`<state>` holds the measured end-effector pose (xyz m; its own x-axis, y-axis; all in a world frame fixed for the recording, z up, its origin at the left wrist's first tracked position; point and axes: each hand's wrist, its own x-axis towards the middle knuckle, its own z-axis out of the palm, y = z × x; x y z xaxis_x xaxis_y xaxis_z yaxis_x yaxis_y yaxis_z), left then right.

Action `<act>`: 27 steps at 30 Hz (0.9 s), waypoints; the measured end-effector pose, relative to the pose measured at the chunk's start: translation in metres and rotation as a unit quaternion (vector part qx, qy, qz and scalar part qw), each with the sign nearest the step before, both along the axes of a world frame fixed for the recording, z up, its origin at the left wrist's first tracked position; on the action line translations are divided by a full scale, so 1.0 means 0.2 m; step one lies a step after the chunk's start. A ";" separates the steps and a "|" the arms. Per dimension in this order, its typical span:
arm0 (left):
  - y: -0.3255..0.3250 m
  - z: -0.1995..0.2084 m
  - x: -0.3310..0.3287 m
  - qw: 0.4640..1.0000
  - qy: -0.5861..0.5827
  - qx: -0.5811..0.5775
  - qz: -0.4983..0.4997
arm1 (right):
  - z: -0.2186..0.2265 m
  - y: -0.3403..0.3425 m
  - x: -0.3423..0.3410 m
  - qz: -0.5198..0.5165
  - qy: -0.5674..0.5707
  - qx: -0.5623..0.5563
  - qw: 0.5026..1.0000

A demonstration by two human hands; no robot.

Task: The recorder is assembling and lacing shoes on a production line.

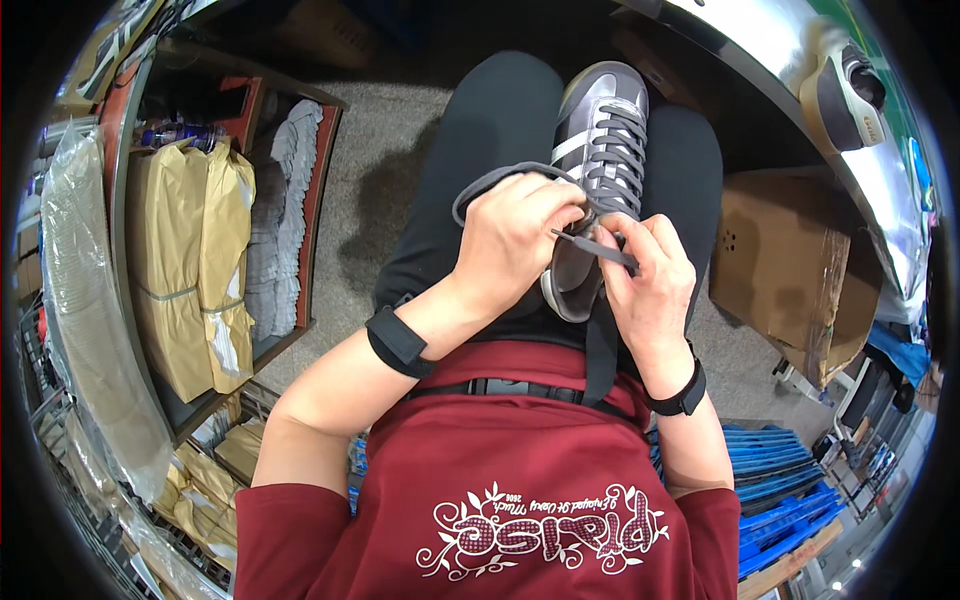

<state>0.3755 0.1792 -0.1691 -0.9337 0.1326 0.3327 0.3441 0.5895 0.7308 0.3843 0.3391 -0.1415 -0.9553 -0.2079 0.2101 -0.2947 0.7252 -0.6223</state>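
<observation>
On the person's lap, at the centre of the head view, a grey sneaker [600, 160] is lying with its toe pointing toward twelve o'clock and its heel toward six; the left hand [515, 245] is sitting at nine o'clock of the shoe's heel end, its fingers [560, 222] curling closed around a grey lace [500, 180] that is looping out toward ten o'clock; the right hand [650, 275] is resting at five o'clock of the shoe, its fingers [625, 240] pinching the lace's flat dark end narrowly between thumb and forefinger; the two hands are almost touching over the shoe's top eyelets; both wrists are wearing black bands. At nine o'clock of the view, a shelf [315, 200] is holding tan paper bundles [195, 260] and stacked grey pieces; at two o'clock, a second sneaker [845, 95] is lying on a shiny desk [760, 40]; at three o'clock a cardboard box [790, 260] is standing on the floor; at four o'clock blue crates [780, 490] are stacking up.
</observation>
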 end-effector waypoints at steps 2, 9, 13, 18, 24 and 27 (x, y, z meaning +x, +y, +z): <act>0.01 -0.01 0.05 1.000 0.004 -0.010 0.004 | 0.00 0.01 -0.01 0.002 -0.003 -0.005 1.000; 0.00 -0.02 0.06 0.998 0.036 -0.056 -0.019 | 0.02 0.01 -0.07 0.005 -0.075 -0.013 0.997; -0.04 0.00 0.01 0.997 -0.038 -0.004 -0.066 | 0.01 0.00 -0.07 -0.002 -0.069 -0.019 0.997; -0.03 0.00 0.00 0.998 -0.019 -0.016 -0.060 | 0.05 0.01 -0.11 -0.018 -0.185 -0.015 0.982; 0.01 0.03 0.03 0.997 -0.044 -0.068 -0.004 | 0.01 -0.03 -0.08 0.000 -0.088 0.014 0.996; 0.01 -0.02 0.04 0.997 -0.056 0.013 0.045 | 0.01 -0.06 -0.05 0.029 -0.030 0.051 0.998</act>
